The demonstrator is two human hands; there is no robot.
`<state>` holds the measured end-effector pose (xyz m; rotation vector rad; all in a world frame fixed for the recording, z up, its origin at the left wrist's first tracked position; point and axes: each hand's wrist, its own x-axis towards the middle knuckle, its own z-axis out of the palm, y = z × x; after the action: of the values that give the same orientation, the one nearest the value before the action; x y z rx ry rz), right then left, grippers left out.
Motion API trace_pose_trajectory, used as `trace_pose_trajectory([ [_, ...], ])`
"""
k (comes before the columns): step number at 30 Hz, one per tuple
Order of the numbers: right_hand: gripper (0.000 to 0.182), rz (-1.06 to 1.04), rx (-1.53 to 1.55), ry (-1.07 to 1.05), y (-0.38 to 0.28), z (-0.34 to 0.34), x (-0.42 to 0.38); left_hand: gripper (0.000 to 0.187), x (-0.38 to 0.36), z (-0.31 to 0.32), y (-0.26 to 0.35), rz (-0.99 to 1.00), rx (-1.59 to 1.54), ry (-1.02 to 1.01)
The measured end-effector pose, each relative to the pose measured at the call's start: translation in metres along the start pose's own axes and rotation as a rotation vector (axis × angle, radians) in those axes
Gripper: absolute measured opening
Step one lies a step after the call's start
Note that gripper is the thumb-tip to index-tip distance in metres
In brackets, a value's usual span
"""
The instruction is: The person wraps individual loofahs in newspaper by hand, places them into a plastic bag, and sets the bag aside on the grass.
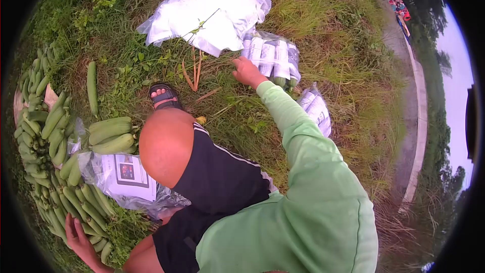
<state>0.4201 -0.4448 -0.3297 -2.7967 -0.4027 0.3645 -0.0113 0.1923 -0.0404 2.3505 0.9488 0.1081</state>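
My right hand (248,73), reaching out from the green sleeve, has its fingers bent in at the near edge of a clear plastic bag (273,58). Inside that bag lie several long green luffa gourds wrapped in printed paper, their green ends showing at the bottom. My left hand (80,240) is low on the left, fingers extended and nothing in it, beside a large pile of unwrapped luffa gourds (83,205). Between that pile and my bent knee, a printed paper sheet (132,177) rests on a crumpled clear plastic bag (93,166).
A stack of white plastic sheets or bags (202,12) lies on the grass beyond my sandalled foot (164,96). Another paper-wrapped bundle (316,108) sits by my forearm. One single gourd (92,88) lies apart. A paved path (411,136) with a kerb runs along the right.
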Motion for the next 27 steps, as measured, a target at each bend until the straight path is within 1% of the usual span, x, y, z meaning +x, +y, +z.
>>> trace_pose_trajectory([
  [3,0.042,-0.041,-0.072,0.066,0.003,0.005,-0.011,0.045,0.006,-0.022,-0.015,0.066,0.027,0.121],
  [5,0.045,-0.098,-0.104,0.168,-0.007,-0.002,-0.013,0.045,0.001,-0.041,-0.012,0.078,0.109,0.203],
  [6,0.048,-0.109,-0.057,0.095,-0.022,-0.021,-0.011,0.046,-0.005,-0.051,-0.016,0.018,-0.019,0.259],
  [7,0.052,-0.262,-0.048,0.217,-0.018,-0.016,-0.002,0.045,-0.017,-0.064,-0.002,-0.001,0.064,0.355],
  [8,0.054,-0.353,-0.019,0.234,-0.026,-0.022,0.010,0.045,-0.028,-0.080,-0.006,0.014,0.045,0.434],
  [9,0.053,-0.401,-0.055,0.215,-0.037,-0.030,0.022,0.043,-0.044,-0.095,0.001,0.022,0.163,0.523],
  [10,0.051,-0.419,-0.049,0.184,-0.065,-0.047,0.030,0.040,-0.062,-0.104,0.005,-0.007,0.021,0.637],
  [11,0.050,-0.479,0.011,0.130,-0.084,-0.060,0.042,0.038,-0.082,-0.122,-0.008,-0.017,-0.002,0.715],
  [12,0.050,-0.372,0.124,0.017,-0.118,-0.077,0.045,0.038,-0.105,-0.139,-0.015,-0.054,0.004,0.811],
  [14,0.051,-0.337,0.254,-0.185,-0.162,-0.093,0.068,0.039,-0.164,-0.169,-0.027,-0.132,0.167,0.900],
  [15,0.050,-0.472,0.218,-0.196,-0.195,-0.105,0.070,0.039,-0.203,-0.186,-0.041,-0.214,0.218,0.926],
  [17,0.049,-0.577,0.343,-0.290,-0.260,-0.116,0.069,0.040,-0.281,-0.217,-0.079,-0.342,0.272,0.956],
  [18,0.048,-0.636,0.287,-0.320,-0.300,-0.128,0.059,0.040,-0.325,-0.226,-0.095,-0.459,0.308,0.960],
  [19,0.047,-0.681,0.228,-0.336,-0.338,-0.139,0.046,0.042,-0.378,-0.236,-0.121,-0.492,0.327,0.945],
  [20,0.045,-0.777,0.163,-0.307,-0.368,-0.145,0.038,0.043,-0.425,-0.235,-0.134,-0.560,0.288,0.964],
  [21,0.042,-0.839,0.088,-0.292,-0.403,-0.156,0.016,0.046,-0.481,-0.238,-0.152,-0.677,0.286,0.915],
  [22,0.042,-0.915,0.071,-0.307,-0.425,-0.159,0.006,0.048,-0.530,-0.230,-0.160,-0.760,0.287,0.910],
  [23,0.041,-0.996,0.062,-0.321,-0.448,-0.161,-0.004,0.049,-0.585,-0.221,-0.172,-0.878,0.193,0.917],
  [24,0.041,-1.065,0.016,-0.325,-0.470,-0.163,-0.017,0.047,-0.640,-0.205,-0.184,-0.956,0.092,0.964],
  [25,0.040,-1.135,-0.028,-0.325,-0.489,-0.165,-0.032,0.041,-0.696,-0.187,-0.193,-1.073,0.067,0.964],
  [26,0.040,-1.171,-0.051,-0.353,-0.506,-0.163,-0.049,0.035,-0.747,-0.160,-0.199,-1.154,-0.005,1.029],
  [27,0.040,-1.214,-0.057,-0.382,-0.515,-0.153,-0.056,0.029,-0.807,-0.126,-0.218,-1.250,-0.139,1.218],
])
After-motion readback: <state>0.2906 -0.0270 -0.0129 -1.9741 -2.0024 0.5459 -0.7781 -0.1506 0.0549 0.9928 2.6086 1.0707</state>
